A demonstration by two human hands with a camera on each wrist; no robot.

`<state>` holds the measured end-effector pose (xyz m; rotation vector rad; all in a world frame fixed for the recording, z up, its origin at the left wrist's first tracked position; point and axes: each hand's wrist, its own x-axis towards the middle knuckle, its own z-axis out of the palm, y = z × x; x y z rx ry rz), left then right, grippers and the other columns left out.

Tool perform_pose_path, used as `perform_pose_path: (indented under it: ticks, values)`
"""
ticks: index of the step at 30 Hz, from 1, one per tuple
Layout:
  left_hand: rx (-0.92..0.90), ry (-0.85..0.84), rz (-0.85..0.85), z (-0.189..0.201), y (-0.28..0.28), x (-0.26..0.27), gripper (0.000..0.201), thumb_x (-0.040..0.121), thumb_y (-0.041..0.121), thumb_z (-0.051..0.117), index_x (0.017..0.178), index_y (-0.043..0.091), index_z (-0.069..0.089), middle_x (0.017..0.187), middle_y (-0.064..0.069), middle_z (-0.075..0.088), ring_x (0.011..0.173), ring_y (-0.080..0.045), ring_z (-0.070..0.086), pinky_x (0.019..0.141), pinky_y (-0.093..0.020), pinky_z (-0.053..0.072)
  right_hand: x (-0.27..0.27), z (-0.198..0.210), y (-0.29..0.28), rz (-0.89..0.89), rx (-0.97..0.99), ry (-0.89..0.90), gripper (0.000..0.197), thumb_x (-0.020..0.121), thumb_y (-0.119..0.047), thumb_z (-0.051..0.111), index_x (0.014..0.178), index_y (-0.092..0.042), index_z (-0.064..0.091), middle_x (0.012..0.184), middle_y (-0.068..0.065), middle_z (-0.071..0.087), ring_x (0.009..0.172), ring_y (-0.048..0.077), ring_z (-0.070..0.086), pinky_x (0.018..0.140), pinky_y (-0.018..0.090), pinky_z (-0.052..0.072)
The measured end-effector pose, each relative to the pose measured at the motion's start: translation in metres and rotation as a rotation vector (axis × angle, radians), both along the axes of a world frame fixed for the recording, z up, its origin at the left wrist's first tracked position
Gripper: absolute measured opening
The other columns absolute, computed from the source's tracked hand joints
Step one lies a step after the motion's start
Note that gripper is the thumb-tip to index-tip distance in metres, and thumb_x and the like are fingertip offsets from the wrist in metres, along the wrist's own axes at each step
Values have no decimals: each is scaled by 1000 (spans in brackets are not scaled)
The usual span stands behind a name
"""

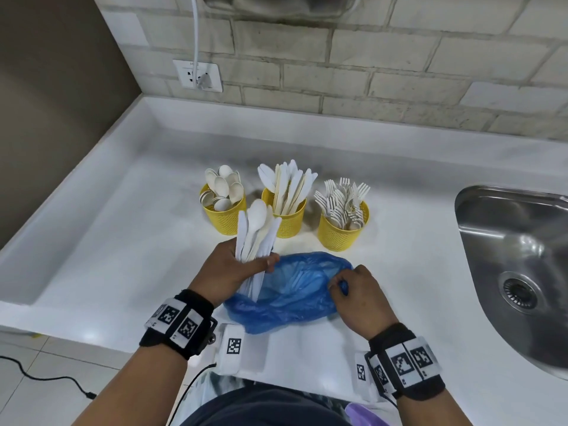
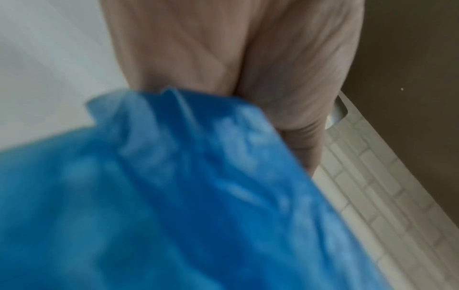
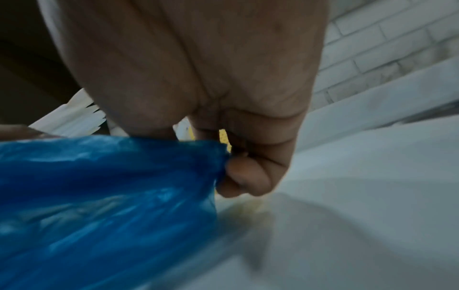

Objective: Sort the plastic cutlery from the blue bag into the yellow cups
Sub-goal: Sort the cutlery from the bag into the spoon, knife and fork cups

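My left hand [image 1: 236,265] grips a bundle of white cutlery [image 1: 256,233], knives and a spoon, its handles still reaching into the mouth of the blue bag [image 1: 292,290]. My right hand [image 1: 347,282] pinches the bag's right edge against the counter; the right wrist view shows the right hand [image 3: 238,172] curled on the blue bag [image 3: 104,196]. Behind stand three yellow cups: the spoon cup [image 1: 226,216], the knife cup [image 1: 289,221] and the fork cup [image 1: 341,232]. The left wrist view is blurred, filled by the blue bag [image 2: 174,196] and my left hand [image 2: 248,68].
A steel sink [image 1: 516,265] lies to the right of the white counter [image 1: 123,235]. A tiled wall [image 1: 399,72] with a socket [image 1: 198,75] rises behind. The counter's front edge carries marker tags [image 1: 234,346].
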<state>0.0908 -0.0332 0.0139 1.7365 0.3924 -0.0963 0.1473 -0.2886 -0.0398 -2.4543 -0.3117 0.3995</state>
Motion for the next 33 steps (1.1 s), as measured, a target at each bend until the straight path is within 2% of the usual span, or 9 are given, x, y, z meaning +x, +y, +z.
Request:
perform_pose_path:
  ticks: [3, 6, 8, 13, 19, 24, 27, 29, 33]
  values:
    - [-99, -35, 25, 3, -1, 1, 25, 87, 32, 78, 105, 15, 78, 98, -5, 80, 95, -20, 75, 94, -31, 54, -8, 7, 4, 17, -261, -176, 24, 95, -34, 61, 103, -13, 69, 101, 8, 48, 94, 33, 48, 81, 42, 49]
    - [-86, -80, 16, 8, -5, 3, 19, 93, 24, 73, 107, 12, 76, 98, -5, 80, 93, -16, 75, 87, -22, 54, -18, 26, 17, 13, -331, -362, 28, 88, -37, 65, 106, -15, 69, 105, 11, 50, 96, 33, 46, 70, 42, 50]
    - [-93, -116, 19, 10, -7, 5, 16, 95, 19, 71, 107, 9, 74, 97, -6, 79, 91, -14, 75, 81, -16, 53, -24, 36, 26, 74, -276, -423, 31, 89, -40, 61, 110, -18, 68, 114, 9, 52, 101, 31, 46, 76, 43, 52]
    - [-146, -179, 45, 16, -8, 10, 21, 97, 14, 66, 109, -3, 72, 99, -17, 77, 91, -14, 74, 80, -15, 52, -39, 39, 43, 514, -181, -65, 49, 98, -54, 43, 144, -40, 47, 155, -3, 36, 144, 24, 26, 117, 49, 32]
    - [-315, -223, 164, 30, 4, 16, 17, 93, 11, 68, 109, 7, 71, 99, -8, 76, 99, -25, 73, 85, -32, 57, -43, 20, 31, 637, -413, 163, 45, 102, -51, 42, 146, -45, 46, 173, -2, 4, 159, 29, -2, 123, 62, 12]
    - [-551, -302, 237, 50, 10, 20, 12, 91, 14, 65, 98, 16, 74, 95, -4, 75, 95, -24, 71, 88, -39, 59, -40, 27, 26, 610, -410, 184, 48, 101, -49, 45, 148, -42, 46, 171, -1, 12, 158, 30, 8, 123, 57, 18]
    - [-609, -325, 218, 57, 9, 21, 16, 91, 15, 65, 106, 12, 64, 95, -4, 74, 92, -22, 72, 82, -34, 59, -34, 45, 26, 471, -145, 73, 42, 97, -44, 55, 136, -31, 60, 145, -3, 51, 137, 23, 45, 111, 38, 39]
    - [-616, -327, 188, 61, 5, 21, 15, 92, 17, 64, 106, 13, 63, 91, -4, 70, 88, -21, 70, 80, -32, 58, -28, 59, 27, 326, 131, 6, 41, 95, -39, 64, 133, -25, 61, 129, -9, 61, 122, 10, 56, 102, 23, 43]
    - [-613, -320, 87, 68, -16, 21, 10, 96, 18, 60, 104, 11, 62, 82, -6, 61, 77, -20, 63, 74, -29, 56, -14, 84, 41, 135, 637, 336, 69, 79, -47, 76, 140, -24, 53, 124, -7, 68, 111, 7, 67, 102, 35, 55]
